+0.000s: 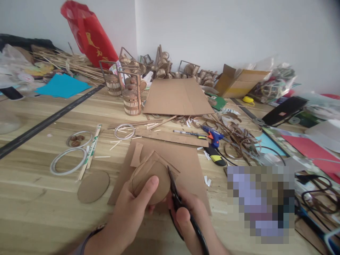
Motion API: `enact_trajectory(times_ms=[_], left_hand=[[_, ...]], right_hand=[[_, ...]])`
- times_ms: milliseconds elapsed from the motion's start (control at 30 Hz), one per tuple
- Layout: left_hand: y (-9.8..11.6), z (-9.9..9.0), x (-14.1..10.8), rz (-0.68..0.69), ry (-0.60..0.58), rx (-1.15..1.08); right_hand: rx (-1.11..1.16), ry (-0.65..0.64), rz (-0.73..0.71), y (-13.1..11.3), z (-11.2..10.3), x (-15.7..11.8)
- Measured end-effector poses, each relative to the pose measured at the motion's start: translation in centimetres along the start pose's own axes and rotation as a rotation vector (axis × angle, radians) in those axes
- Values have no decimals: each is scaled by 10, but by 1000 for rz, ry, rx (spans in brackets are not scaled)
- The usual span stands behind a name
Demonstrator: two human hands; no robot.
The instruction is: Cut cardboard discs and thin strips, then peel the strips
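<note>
My left hand [140, 198] grips a round-cornered piece of brown cardboard [159, 189], thumb on top and fingers beneath. A curved line runs across the piece, and a pointed corner sticks up at its far side. In my right hand [190, 209] is a pair of black scissors [176, 196], the blades at the right edge of the piece. Below both hands lies a flat cardboard sheet [119, 180], with a small cardboard scrap [137, 154] on it. To the left rests a cut cardboard disc [93, 187].
White rings [68, 161], thin wooden sticks and a blue glue gun [214, 136] surround the sheet. A black-and-yellow cutter [216, 156] lies to the right. Small lidded bamboo baskets [132, 101] and a larger cardboard sheet [177, 95] stand farther back, near a red bag [89, 35].
</note>
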State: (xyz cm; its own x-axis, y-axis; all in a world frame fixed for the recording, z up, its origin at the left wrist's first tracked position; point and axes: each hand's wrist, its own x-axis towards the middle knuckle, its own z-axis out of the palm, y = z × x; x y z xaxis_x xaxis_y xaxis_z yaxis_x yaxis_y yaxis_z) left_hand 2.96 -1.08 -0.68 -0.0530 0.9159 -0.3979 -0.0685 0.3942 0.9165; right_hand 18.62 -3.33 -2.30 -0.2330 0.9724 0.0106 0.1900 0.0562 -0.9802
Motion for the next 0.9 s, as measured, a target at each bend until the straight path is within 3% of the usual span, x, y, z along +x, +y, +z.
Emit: enact_trajectory(times_ms=[233, 467, 767, 900], left_hand=[[3, 0, -1, 26, -41, 82], [5, 1, -1, -35, 13, 74], [2, -2, -2, 60, -46, 130], [5, -1, -1, 53, -11, 131]], right_hand=[[-37, -14, 4, -2, -5, 1], [-39, -1, 18, -6, -2, 1], [-97, 32, -59, -5, -2, 1], [-103, 15, -46, -3, -3, 2]])
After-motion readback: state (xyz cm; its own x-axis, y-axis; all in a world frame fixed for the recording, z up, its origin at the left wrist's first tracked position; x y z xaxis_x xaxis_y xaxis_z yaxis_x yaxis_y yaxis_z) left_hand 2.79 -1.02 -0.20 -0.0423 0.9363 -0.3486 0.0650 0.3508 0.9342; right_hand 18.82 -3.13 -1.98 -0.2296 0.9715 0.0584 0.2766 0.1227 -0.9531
